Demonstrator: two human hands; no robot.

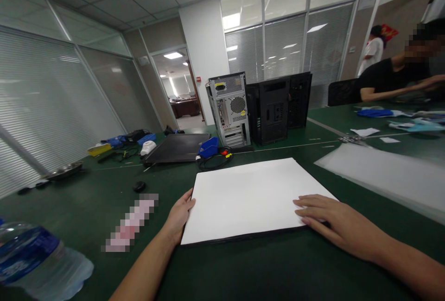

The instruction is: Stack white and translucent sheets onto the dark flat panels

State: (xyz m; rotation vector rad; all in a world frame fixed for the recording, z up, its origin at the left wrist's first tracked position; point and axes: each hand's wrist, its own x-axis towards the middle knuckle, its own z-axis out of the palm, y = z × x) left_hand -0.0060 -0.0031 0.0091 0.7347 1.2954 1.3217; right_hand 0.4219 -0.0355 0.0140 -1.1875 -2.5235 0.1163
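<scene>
A flat white panel (pixel 250 197) with a dark edge lies on the green table (pixel 243 273) in front of me. My left hand (pixel 179 215) rests against its left edge, thumb on the rim, fingers partly tucked under or beside it. My right hand (pixel 333 222) lies flat on the panel's right front corner with fingers stretched out. Neither hand lifts anything.
A grey computer case (pixel 229 109) and two black cases (pixel 278 106) stand behind the panel, with a black side panel (pixel 175 147), blue tray (pixel 208 147) and cable (pixel 215 162). A water bottle (pixel 31 257) lies near left. Clear sheets (pixel 382 173) lie right. Another person (pixel 392 76) sits far right.
</scene>
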